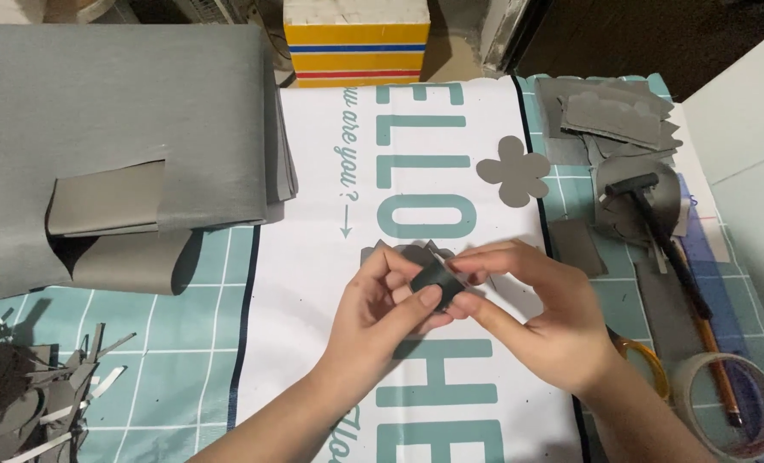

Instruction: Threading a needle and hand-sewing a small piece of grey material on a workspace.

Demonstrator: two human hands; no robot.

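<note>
2 hands (476, 309) pinch a grey strip (438, 283), tilted diagonally.

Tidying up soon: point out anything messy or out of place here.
Grey paper offcuts lie scattered at the lower left, and the big grey sheet has a flap cut and folded out. Both hands pinch a small dark piece.

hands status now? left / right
Left hand: closed, pinching the grey piece.
Right hand: closed, pinching the same grey piece from the other side.
</note>
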